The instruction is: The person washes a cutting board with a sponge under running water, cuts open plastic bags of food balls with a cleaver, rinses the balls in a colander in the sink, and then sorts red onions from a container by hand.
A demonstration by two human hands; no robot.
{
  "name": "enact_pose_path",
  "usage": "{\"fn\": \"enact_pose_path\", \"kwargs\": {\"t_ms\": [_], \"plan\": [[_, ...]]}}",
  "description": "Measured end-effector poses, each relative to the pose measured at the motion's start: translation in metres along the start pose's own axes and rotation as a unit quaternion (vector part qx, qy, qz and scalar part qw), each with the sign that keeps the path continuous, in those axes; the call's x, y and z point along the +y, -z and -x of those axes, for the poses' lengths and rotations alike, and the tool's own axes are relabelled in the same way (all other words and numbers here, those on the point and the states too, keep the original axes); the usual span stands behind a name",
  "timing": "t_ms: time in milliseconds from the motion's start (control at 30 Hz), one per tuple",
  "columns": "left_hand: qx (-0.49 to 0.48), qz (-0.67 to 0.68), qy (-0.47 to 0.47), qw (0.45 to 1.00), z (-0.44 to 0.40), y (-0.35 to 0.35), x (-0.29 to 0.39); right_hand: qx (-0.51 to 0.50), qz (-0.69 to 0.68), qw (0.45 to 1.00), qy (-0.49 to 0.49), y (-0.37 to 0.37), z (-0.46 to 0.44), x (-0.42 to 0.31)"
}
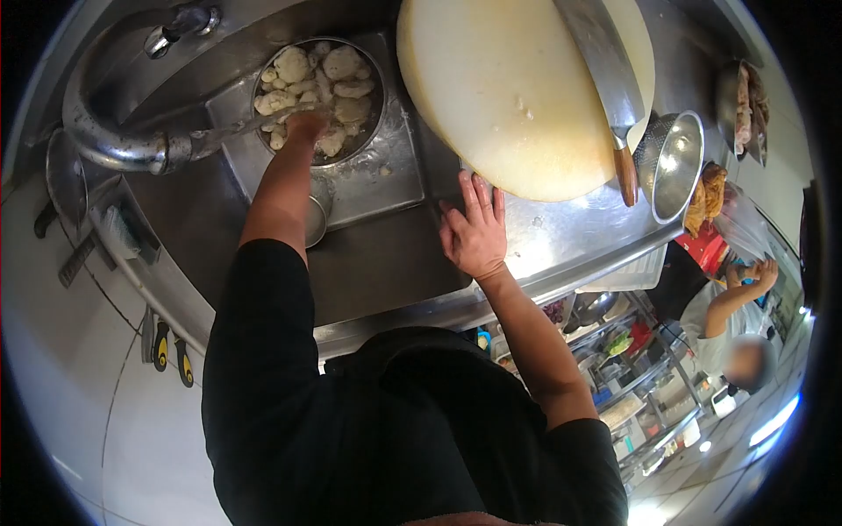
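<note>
My left hand (307, 125) reaches into a round metal bowl (380, 118) in the sink, among pale cauliflower pieces (342, 63) in water. Its fingers are hidden there. Water runs from the faucet (149, 151) into the bowl, beside my wrist. My right hand (476, 232) rests on the steel counter edge with its fingers spread, holding nothing, just below the large round cutting board (500, 79). On the board's right part lies a cleaver (605, 66) with a wooden handle.
Metal strainers (678, 167) stand right of the board, near a dish of meat (745, 110). A metal cup (316, 210) sits by the bowl. Yellow-black handled tools (184, 364) hang at the left. Another person (719, 316) is at the far right, near shelves (649, 394).
</note>
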State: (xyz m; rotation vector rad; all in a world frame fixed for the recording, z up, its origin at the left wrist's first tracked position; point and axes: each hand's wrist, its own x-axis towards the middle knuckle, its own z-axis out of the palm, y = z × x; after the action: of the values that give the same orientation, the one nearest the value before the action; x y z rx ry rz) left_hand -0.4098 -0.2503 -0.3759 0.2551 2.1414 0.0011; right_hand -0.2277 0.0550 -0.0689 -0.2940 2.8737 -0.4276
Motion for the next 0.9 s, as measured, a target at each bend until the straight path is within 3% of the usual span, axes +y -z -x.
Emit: {"fn": "enact_pose_path", "kwargs": {"t_ms": [167,267,367,467,500,700,800,900], "plan": [[0.011,0.086,0.033,0.996,0.018,0.022,0.011,0.011,-0.009,1.000,0.005,-0.001,0.001,0.001],[0.015,0.170,-0.065,0.983,0.016,0.023,0.005,0.004,0.000,1.000,0.001,-0.001,0.001,0.000],[0.123,0.185,-0.072,0.972,0.077,0.054,0.039,0.000,0.006,1.000,0.003,0.000,0.001,0.000],[0.234,0.096,-0.023,0.967,0.080,0.046,0.076,0.002,0.006,1.000,0.000,0.001,-0.001,-0.001],[0.158,0.126,0.026,0.979,0.084,0.060,0.086,0.003,0.008,1.000,0.001,0.001,-0.001,-0.001],[0.157,0.337,-0.046,0.927,0.075,0.058,0.064,0.009,0.004,1.000,0.005,-0.002,0.001,0.001],[0.162,0.429,-0.130,0.879,0.091,0.062,0.053,0.004,-0.002,1.000,0.004,0.000,0.000,0.001],[0.199,0.501,-0.098,0.836,0.098,0.045,0.044,0.003,-0.002,1.000,0.003,0.000,0.001,0.000]]}}
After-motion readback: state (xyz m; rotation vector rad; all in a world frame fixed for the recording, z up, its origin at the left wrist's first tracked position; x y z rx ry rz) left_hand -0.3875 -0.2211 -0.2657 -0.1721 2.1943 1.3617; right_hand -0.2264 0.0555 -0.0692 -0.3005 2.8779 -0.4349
